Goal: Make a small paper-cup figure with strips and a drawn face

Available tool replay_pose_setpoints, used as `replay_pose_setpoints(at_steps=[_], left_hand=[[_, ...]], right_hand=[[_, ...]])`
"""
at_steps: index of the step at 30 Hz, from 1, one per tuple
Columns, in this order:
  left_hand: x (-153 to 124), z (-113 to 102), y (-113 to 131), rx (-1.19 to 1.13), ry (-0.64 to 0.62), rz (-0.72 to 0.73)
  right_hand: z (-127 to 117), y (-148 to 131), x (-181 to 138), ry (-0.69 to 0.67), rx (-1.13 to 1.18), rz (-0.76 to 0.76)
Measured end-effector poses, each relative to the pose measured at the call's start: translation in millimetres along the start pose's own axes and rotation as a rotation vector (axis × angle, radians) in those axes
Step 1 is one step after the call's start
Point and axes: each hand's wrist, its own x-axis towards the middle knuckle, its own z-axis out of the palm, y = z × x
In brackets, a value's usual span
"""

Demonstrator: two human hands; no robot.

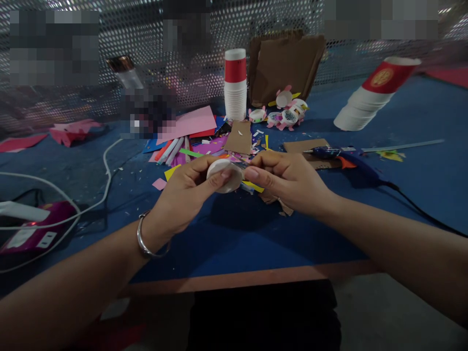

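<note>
Fronting a perforated screen (pixel 197 73), the blue table (pixel 248 243) lies littered; left hand (pixel 185 190) pinches a roundish white disc (pixel 231 185), broad face toward the wearer; grip of right hand (pixel 292 180) unclear.

Purple power strip (pixel 58 217), perforated screen (pixel 197 73)

A gold emblem (pixel 382 77), unreadable, marks the tilted red cup (pixel 398 80).

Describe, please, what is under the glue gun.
Cardboard shows under the front of the glue gun, and the blue table around it. Anything directly beneath its body is covered and cannot be seen.
</note>
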Motion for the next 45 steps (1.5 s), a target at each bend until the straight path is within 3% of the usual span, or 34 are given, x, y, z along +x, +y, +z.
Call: replay_pose_setpoints(at_steps=[7,15,23,36,39,45], left_hand=[[-1.0,3.1,1.1,-0.231,0.012,-0.161],[-2.4,2.0,2.5,-0.074,-0.124,-0.233],[-2.8,3.7,5.0,-0.164,-0.071,-0.249],[3.1,-16.1,10.8,-0.329,-0.519,-0.52],[2.7,-17.7,12.8,-0.324,-0.502,-0.486],[7.2,-19.3,9.7,-0.231,-0.373,-0.278]], right_hand=[[1.6,-1.0,2.3,0.016,0.04,-0.011],[-0.7,-4.6,0.8,-0.039,-0.06,-0.025],[-1.0,-8.7,3.0,-0.031,0.005,0.02],[-6.4,-1.5,0.2,-0.19,-0.011,-0.025],[-4.8,-3.3,-0.2,-0.19,0.006,-0.033],[-3.8,-7.0,0.8,-0.061,0.067,-0.066]])
